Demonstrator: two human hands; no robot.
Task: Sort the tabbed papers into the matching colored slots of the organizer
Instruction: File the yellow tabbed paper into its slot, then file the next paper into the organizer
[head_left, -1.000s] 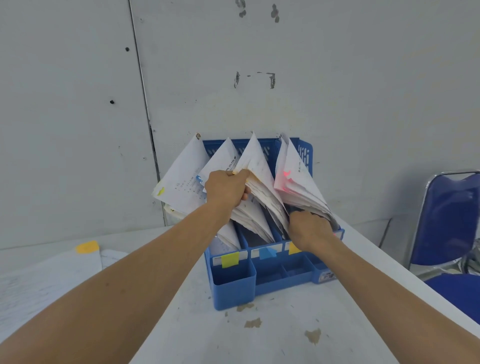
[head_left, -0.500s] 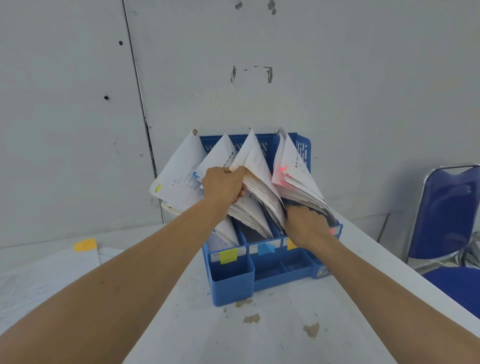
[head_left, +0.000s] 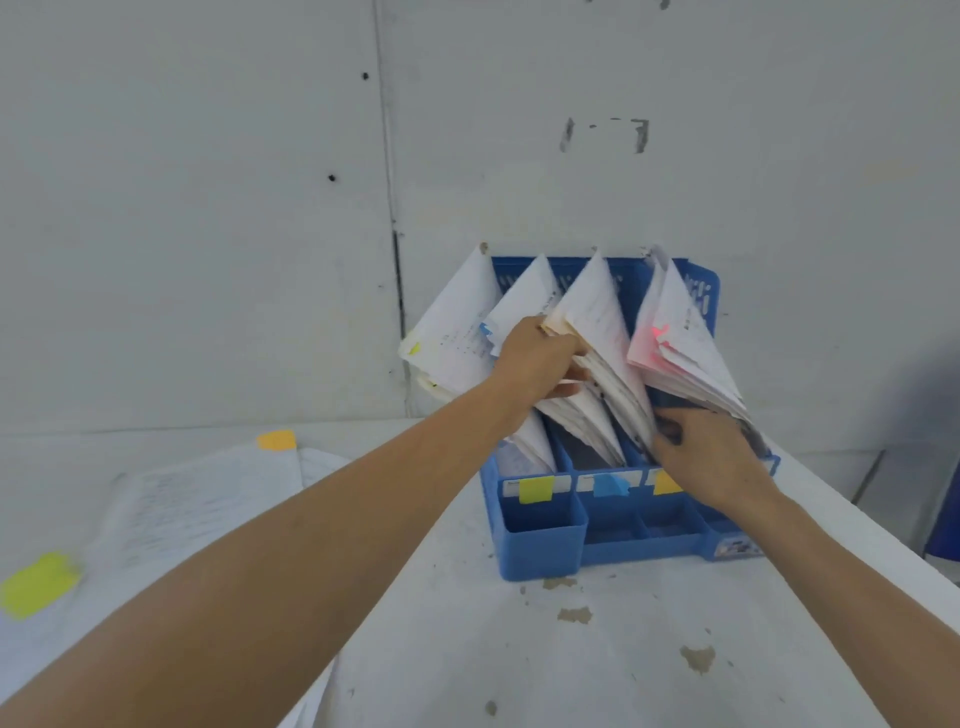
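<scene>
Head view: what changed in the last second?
Little. Left hand still holds the orange-tab stack, fingers now looser and straighter. Right hand stays at the stack's lower edge, perhaps drawn back slightly. Organizer and other stacks unmoved; the camera itself swung left.

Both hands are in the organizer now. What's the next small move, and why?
Probably ease the left hand down, seating the orange-tabbed bundle in the orange-labelled slot: it grips that bundle's upper edge while the right hand is by its base.
</scene>
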